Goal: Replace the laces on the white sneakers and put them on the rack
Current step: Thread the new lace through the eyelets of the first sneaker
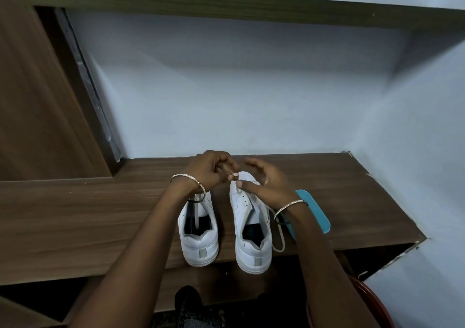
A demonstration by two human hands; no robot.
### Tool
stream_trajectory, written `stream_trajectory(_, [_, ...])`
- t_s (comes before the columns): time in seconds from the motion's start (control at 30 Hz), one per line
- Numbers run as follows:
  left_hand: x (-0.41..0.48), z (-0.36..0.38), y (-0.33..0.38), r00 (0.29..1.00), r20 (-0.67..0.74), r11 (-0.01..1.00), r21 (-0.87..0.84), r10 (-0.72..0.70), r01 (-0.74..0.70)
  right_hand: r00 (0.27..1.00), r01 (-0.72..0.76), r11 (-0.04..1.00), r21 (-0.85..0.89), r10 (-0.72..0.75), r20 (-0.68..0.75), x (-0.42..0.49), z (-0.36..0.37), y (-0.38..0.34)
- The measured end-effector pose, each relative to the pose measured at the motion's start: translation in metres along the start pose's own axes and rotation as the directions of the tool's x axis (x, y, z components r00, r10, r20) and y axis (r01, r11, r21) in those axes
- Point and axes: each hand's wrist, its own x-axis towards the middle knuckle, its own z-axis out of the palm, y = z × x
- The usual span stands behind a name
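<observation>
Got two sneakers (254,249) side by side, lower centre, on the shelf (100,214). Probably light and easy to shift; floppy loose lace (276,249), so best pinched right at the tip. Seeing left hand (208,171) curled tight above the toes, can't tell about any pinch; right hand (266,184) half open, thumb on the toe

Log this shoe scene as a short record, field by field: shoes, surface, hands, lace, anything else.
Shoes: left sneaker and right sneaker, white, side by side, heels toward camera
Surface: wooden shelf
Hands: left hand and right hand over the toes; grip unclear
Lace: loose lace looped beside right sneaker
Other: blue flat object, partly hidden by forearm
</observation>
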Motion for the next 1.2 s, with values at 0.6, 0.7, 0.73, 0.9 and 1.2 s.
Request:
stream_trajectory(0.6, [-0.015, -0.013, -0.030, 0.960, -0.156, 0.950, -0.250, -0.231, 0.188, 0.798, -0.181, 0.913, 0.365, 0.353, -0.489, 0.001, -0.021, 0.054])
stream_trajectory(0.7, [-0.013, -0.008, -0.024, 0.946, -0.174, 0.904, -0.382, -0.273, 0.191, 0.746, -0.292, 0.952, 0.087, 0.284, -0.602, 0.000, -0.013, 0.055])
stream_trajectory(0.73, [-0.012, -0.005, -0.019, 0.943, -0.168, 0.878, -0.438, -0.288, 0.190, 0.723, -0.300, 0.954, -0.010, 0.221, -0.654, -0.003, -0.008, 0.049])
stream_trajectory(0.9, [0.001, 0.015, 0.013, 0.936, -0.060, 0.646, -0.739, -0.347, 0.192, 0.972, 0.001, 0.982, 0.188, 0.043, -0.231, -0.025, 0.020, -0.003])
stream_trajectory(1.2, [0.019, 0.008, 0.032, 0.950, 0.038, 0.516, -0.832, -0.311, 0.203, 0.987, -0.045, 0.986, 0.161, 0.019, 0.159, -0.024, 0.046, -0.013])
